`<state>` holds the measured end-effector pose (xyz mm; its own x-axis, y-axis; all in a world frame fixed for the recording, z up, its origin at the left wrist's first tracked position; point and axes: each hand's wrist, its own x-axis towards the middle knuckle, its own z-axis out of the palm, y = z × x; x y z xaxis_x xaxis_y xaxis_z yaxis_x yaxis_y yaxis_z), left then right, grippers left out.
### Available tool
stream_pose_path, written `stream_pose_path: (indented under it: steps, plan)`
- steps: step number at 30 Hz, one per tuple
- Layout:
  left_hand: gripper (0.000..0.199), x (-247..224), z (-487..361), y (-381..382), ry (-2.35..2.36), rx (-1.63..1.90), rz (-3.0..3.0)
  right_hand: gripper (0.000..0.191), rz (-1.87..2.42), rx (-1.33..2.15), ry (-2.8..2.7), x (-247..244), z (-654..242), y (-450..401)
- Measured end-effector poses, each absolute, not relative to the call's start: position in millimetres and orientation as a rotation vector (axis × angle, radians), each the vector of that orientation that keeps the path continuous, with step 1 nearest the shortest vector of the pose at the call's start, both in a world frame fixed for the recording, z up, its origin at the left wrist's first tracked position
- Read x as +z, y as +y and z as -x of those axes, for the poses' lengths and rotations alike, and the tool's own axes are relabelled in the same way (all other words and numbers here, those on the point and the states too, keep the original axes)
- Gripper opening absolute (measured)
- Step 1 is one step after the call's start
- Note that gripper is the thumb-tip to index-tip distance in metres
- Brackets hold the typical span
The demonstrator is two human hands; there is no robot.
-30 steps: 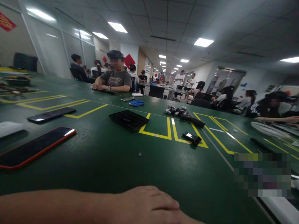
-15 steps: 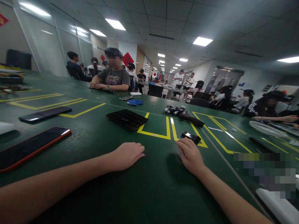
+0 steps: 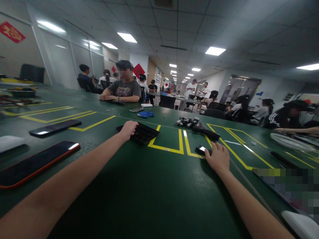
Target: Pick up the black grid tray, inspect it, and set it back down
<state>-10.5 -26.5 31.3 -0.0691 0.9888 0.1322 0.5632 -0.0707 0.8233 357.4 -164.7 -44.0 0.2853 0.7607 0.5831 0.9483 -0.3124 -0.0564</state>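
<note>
My left hand (image 3: pixel 129 130) is at the left part of a black tray (image 3: pixel 146 134), its fingers bent over the near left edge and closed on it. My right hand (image 3: pixel 218 156) reaches to a small black device (image 3: pixel 201 149) with a bright reflection on top; thumb and fingers are at its right end, closed round it. Behind that device lie a black cylindrical object (image 3: pixel 206 133) and a bundle of cables with silvery parts (image 3: pixel 188 122). A blue glove (image 3: pixel 146 114) rests beyond the tray.
On the green table (image 3: pixel 139 192), an orange-edged phone (image 3: pixel 40 162) and a dark phone (image 3: pixel 55 127) lie at left. White objects sit at the left edge (image 3: pixel 11 143) and lower right (image 3: pixel 300 224). A person (image 3: pixel 124 86) sits across the table.
My left hand has moved forward and left onto the tray. My right hand has shifted right and now takes hold of the small device. The camera view has tilted slightly.
</note>
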Motion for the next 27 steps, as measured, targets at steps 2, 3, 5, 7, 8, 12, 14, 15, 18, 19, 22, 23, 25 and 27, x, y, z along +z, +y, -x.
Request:
stream_pose_path:
  steps: [2,3,5,7,8,12,14,15,18,19,22,23,25,27]
  plan:
    - [0.031,28.2,19.9,-11.1,1.874,0.901,-1.825,0.052,2.293,-0.387,-1.574,-46.9,-363.4,-159.1]
    - [0.039,25.3,23.8,-5.7,1.989,0.761,-1.933,0.053,2.317,-0.291,-1.596,-48.0,-364.7,-157.4]
    - [0.053,19.4,28.7,1.6,2.153,0.404,-2.135,0.052,2.306,-0.242,-1.63,-49.5,-365.4,-155.6]
    - [0.059,15.9,29.8,4.8,2.152,0.163,-2.239,0.049,2.268,-0.285,-1.643,-50.2,-365.5,-154.8]
    - [0.06,15.2,29.3,5.1,2.124,0.115,-2.266,0.049,2.251,-0.285,-1.646,-50.4,-366.0,-154.3]
    - [0.054,15.8,26.5,0.2,2.05,0.13,-2.357,0.045,2.194,-0.184,-1.603,-52.4,-370.2,-151.7]
    - [0.048,15.6,26.1,-4.7,2.04,0.194,-2.38,0.041,2.134,-0.159,-1.577,-53.5,-368.8,-150.7]
    - [0.046,15.0,25.9,-7.6,2.037,0.227,-2.383,0.04,2.091,-0.145,-1.566,-53.9,-365.4,-150.5]
    - [0.042,10.4,20.3,-21.0,2.0,0.336,-2.396,0.036,1.915,-0.014,-1.532,-54.3,-340.1,-152.2]
    - [0.042,7.5,15.7,-27.7,1.971,0.368,-2.411,0.035,1.84,0.054,-1.52,-54.4,-327.1,-153.2]
    - [0.043,-5.7,-7.4,-54.8,1.752,0.544,-2.437,0.03,1.608,0.246,-1.48,-55.3,-284.2,-155.4]
    - [0.043,-11.0,-17.1,-65.2,1.63,0.631,-2.424,0.031,1.526,0.321,-1.474,-55.8,-272.0,-155.6]
    - [0.04,-20.8,-35.9,-85.5,1.369,0.75,-2.399,0.035,1.348,0.476,-1.483,-56.7,-255.4,-155.9]
    - [0.035,-27.3,-49.9,-102.3,1.169,0.786,-2.402,0.041,1.192,0.607,-1.534,-56.6,-250.5,-157.2]
